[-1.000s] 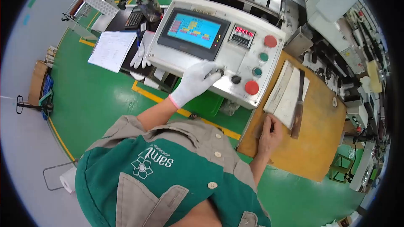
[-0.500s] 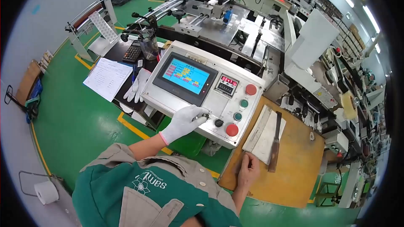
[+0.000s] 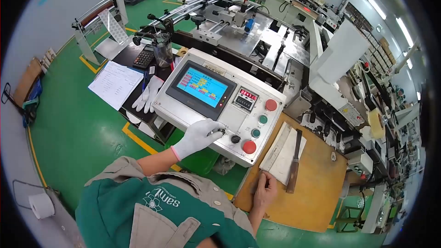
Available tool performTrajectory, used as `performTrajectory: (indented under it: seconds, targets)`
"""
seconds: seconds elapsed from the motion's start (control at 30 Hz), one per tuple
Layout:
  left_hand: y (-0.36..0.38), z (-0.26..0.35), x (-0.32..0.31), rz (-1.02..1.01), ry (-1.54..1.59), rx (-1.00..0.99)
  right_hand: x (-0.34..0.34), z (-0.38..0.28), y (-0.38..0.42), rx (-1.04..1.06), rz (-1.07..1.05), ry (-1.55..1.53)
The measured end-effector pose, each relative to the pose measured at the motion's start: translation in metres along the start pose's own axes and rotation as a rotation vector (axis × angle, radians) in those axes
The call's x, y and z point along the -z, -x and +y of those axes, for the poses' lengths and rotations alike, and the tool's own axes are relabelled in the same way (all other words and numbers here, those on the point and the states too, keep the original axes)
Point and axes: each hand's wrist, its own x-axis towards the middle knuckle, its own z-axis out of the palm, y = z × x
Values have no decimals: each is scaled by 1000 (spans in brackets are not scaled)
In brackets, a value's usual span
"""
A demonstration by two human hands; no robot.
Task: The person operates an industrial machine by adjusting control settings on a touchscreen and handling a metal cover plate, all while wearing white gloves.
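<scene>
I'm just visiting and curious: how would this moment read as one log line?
left hand: gloved, fingers on knob of control panel | right hand: bare, resting on wooden table beside white sheets | touchscreen: lit

Single head-worn view, fisheye, looking forward and steeply down. Wearer's chest fills lower frame; control panel [image 3: 216, 105] sits close at centre; factory floor recedes toward the upper frame.
</scene>
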Motion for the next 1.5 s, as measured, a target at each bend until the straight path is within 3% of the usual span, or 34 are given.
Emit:
performTrajectory:
  seconds: [0.83, 1.0, 1.07, 1.5]
  targets:
    - [1, -6, -3, 28, -47, -48, -1, -6, 1, -40, -2, -11]
    - [1, -12, -13, 59, 53, -22, 0, -7, 0, 46, 23, 77]
    - [0, -9, -6, 22, 2, -28, -1, -7, 0, -18, -12, -29]
    - [6, -11, -6, 54, 48, -1, 0, -21, 2, -33, -64, 84]
